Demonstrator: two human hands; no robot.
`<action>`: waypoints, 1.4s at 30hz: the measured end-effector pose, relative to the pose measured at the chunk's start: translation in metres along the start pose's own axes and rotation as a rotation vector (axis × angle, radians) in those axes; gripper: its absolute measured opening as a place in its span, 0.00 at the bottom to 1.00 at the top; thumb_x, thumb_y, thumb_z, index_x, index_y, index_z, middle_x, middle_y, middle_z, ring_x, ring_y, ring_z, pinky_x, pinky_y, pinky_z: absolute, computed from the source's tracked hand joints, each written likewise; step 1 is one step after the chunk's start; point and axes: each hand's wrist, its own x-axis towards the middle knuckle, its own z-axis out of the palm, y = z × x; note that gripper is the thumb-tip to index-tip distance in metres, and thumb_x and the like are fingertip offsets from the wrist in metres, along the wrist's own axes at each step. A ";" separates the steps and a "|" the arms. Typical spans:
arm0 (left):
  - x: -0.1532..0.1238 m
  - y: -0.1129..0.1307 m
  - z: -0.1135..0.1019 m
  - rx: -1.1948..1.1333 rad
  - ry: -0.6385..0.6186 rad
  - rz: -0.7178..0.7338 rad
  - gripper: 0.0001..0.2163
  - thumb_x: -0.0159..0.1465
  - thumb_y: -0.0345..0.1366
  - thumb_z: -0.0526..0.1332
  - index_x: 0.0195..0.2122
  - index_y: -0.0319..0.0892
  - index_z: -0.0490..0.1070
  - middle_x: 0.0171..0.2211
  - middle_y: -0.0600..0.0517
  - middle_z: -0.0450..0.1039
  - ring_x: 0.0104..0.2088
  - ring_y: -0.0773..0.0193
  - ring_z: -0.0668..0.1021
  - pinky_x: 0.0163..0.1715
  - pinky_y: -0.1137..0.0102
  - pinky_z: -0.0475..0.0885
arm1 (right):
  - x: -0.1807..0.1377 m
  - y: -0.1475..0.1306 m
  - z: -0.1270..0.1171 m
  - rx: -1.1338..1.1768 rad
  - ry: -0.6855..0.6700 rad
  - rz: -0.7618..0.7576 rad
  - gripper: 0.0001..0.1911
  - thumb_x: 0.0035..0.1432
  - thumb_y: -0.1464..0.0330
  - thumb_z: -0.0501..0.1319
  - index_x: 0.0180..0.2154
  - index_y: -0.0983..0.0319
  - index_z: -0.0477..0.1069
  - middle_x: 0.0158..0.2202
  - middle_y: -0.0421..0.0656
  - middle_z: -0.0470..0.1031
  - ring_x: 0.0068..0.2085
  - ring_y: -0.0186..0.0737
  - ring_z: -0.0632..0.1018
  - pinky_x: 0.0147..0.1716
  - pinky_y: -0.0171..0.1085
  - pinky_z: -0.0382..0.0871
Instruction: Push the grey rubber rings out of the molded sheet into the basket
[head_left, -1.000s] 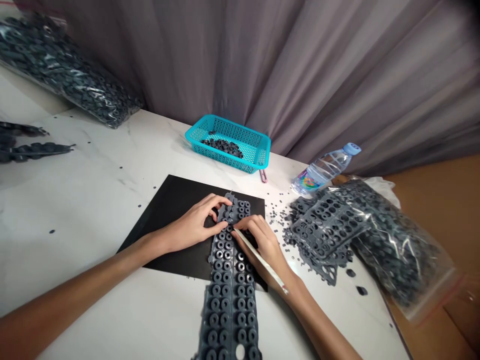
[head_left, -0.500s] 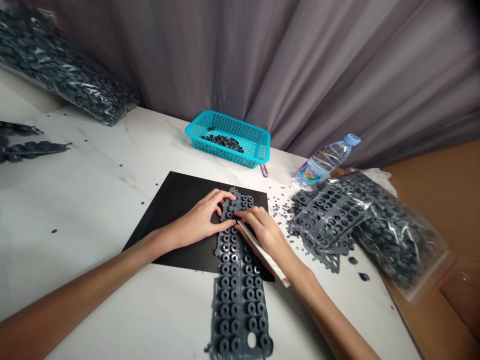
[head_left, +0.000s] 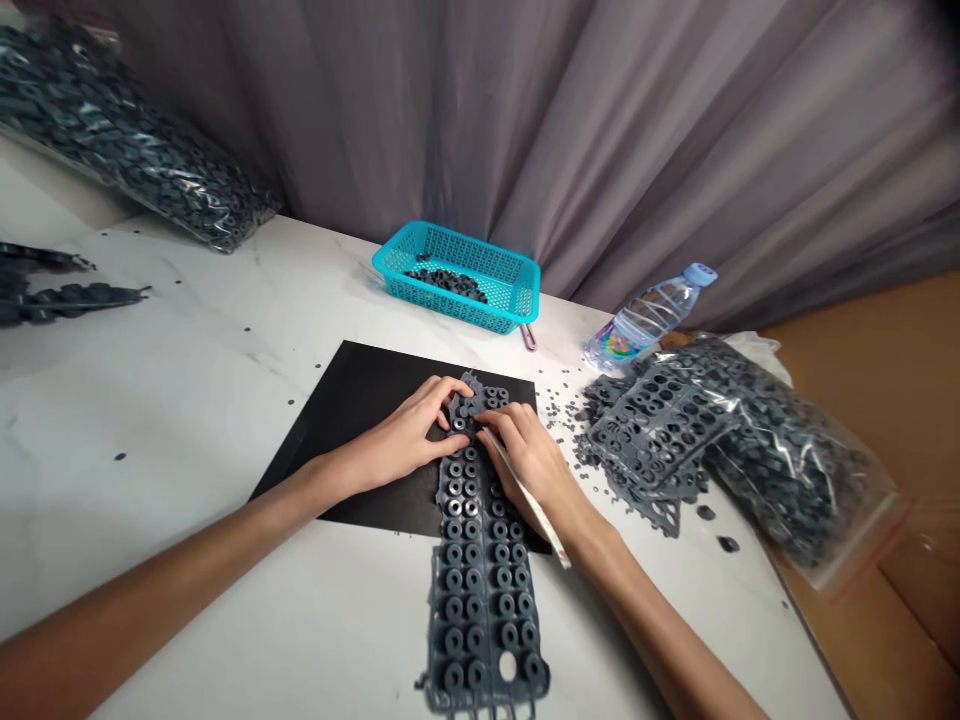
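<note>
The left hand (head_left: 405,432) touches the sheet (head_left: 485,590), its grip loosely spread, thumb apart from forefinger; the right hand (head_left: 538,465) pinches a white stick (head_left: 538,515).

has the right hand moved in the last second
Yes, slightly: judged against the turquoise basket, the right hand has shifted forward, nearer to it than before.

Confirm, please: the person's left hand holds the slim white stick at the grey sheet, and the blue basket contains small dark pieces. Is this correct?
Not quite: the head view shows the right hand holding the slim white stick at the grey sheet, not the left hand. The blue basket does contain small dark pieces.
</note>
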 end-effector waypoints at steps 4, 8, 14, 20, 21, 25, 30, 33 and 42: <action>0.002 -0.002 -0.001 -0.024 -0.031 -0.017 0.22 0.67 0.39 0.68 0.60 0.54 0.65 0.59 0.48 0.67 0.52 0.55 0.78 0.54 0.56 0.77 | 0.004 0.011 -0.001 0.098 0.253 0.241 0.12 0.79 0.65 0.52 0.55 0.60 0.69 0.47 0.51 0.76 0.48 0.51 0.77 0.49 0.51 0.75; 0.003 0.000 -0.007 -0.040 -0.077 -0.054 0.23 0.67 0.42 0.69 0.60 0.53 0.64 0.61 0.47 0.65 0.48 0.57 0.79 0.54 0.56 0.77 | -0.007 0.043 -0.019 0.003 0.318 0.409 0.13 0.78 0.60 0.53 0.52 0.60 0.72 0.45 0.51 0.76 0.46 0.53 0.79 0.47 0.51 0.73; 0.003 0.001 -0.010 -0.054 -0.035 -0.069 0.23 0.67 0.48 0.69 0.60 0.52 0.66 0.57 0.47 0.69 0.43 0.59 0.80 0.50 0.56 0.79 | -0.033 0.069 -0.047 -0.110 0.178 0.374 0.13 0.76 0.62 0.55 0.49 0.59 0.75 0.39 0.53 0.74 0.43 0.61 0.77 0.44 0.55 0.70; 0.005 0.001 -0.006 -0.052 0.018 -0.032 0.15 0.72 0.43 0.62 0.58 0.50 0.67 0.57 0.47 0.71 0.51 0.57 0.78 0.51 0.59 0.78 | -0.012 0.038 -0.033 0.050 0.117 0.282 0.17 0.76 0.62 0.56 0.63 0.55 0.67 0.41 0.45 0.77 0.37 0.48 0.79 0.41 0.47 0.75; 0.005 0.002 -0.005 -0.047 0.023 -0.024 0.14 0.72 0.42 0.62 0.58 0.50 0.67 0.57 0.48 0.71 0.51 0.57 0.78 0.51 0.60 0.78 | -0.007 0.032 -0.029 0.133 0.099 0.240 0.15 0.76 0.62 0.58 0.59 0.56 0.69 0.39 0.44 0.78 0.37 0.46 0.79 0.40 0.45 0.76; 0.006 0.003 -0.003 -0.009 0.067 0.006 0.13 0.73 0.41 0.61 0.57 0.49 0.68 0.53 0.49 0.74 0.50 0.57 0.78 0.55 0.58 0.76 | 0.005 0.017 -0.016 0.253 0.046 0.102 0.08 0.74 0.60 0.62 0.47 0.57 0.75 0.41 0.45 0.80 0.41 0.46 0.79 0.43 0.44 0.76; 0.008 0.003 -0.002 0.030 0.107 0.030 0.11 0.72 0.41 0.62 0.55 0.48 0.70 0.51 0.50 0.76 0.50 0.57 0.79 0.58 0.55 0.74 | 0.008 0.015 -0.015 0.241 0.027 0.040 0.10 0.74 0.58 0.62 0.45 0.57 0.77 0.42 0.46 0.82 0.43 0.48 0.78 0.45 0.46 0.76; 0.008 0.002 -0.002 0.028 0.107 0.025 0.11 0.72 0.41 0.62 0.54 0.49 0.70 0.51 0.51 0.76 0.49 0.57 0.79 0.57 0.56 0.74 | 0.008 0.015 -0.017 0.246 0.007 0.033 0.10 0.74 0.58 0.62 0.46 0.56 0.77 0.42 0.46 0.82 0.43 0.47 0.78 0.45 0.46 0.75; 0.009 0.001 -0.002 0.021 0.111 0.030 0.11 0.72 0.40 0.62 0.53 0.48 0.70 0.50 0.51 0.76 0.50 0.57 0.79 0.56 0.57 0.76 | 0.010 0.011 -0.014 0.169 -0.004 0.065 0.11 0.75 0.57 0.61 0.45 0.57 0.75 0.41 0.46 0.79 0.43 0.47 0.77 0.44 0.45 0.74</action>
